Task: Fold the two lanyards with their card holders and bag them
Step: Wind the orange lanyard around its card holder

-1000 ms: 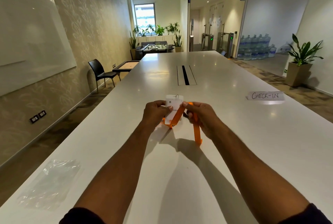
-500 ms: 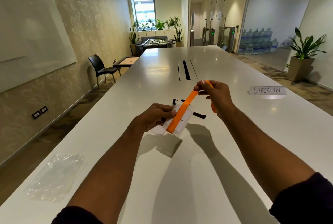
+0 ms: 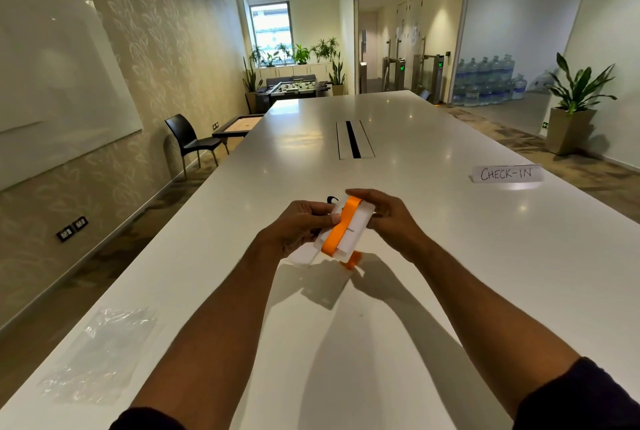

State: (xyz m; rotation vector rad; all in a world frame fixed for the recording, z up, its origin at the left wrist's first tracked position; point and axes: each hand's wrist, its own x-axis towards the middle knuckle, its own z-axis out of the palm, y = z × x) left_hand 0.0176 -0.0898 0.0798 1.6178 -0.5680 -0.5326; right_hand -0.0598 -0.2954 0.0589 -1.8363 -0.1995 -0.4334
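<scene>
A clear card holder (image 3: 354, 232) with a white card is held above the white table (image 3: 450, 256), with an orange lanyard (image 3: 337, 230) wound lengthwise over its face. My left hand (image 3: 298, 225) grips the holder's left edge, thumb pressing on the orange strap. My right hand (image 3: 384, 213) holds the holder's far right end, where the strap bends over the top. A short loop of orange strap hangs below the holder. A bit of a black lanyard (image 3: 331, 200) shows on the table behind my left hand; the rest is hidden.
A clear plastic bag (image 3: 100, 353) lies flat near the table's left front edge. A paper sign reading CHECK-IN (image 3: 506, 174) stands at the right. A cable slot (image 3: 354, 139) runs along the table's middle. A black chair (image 3: 188, 140) stands by the left wall.
My right hand, which had pulled the orange strap up and away, has come back down to the holder. The strap now lies wrapped over the card's face.
</scene>
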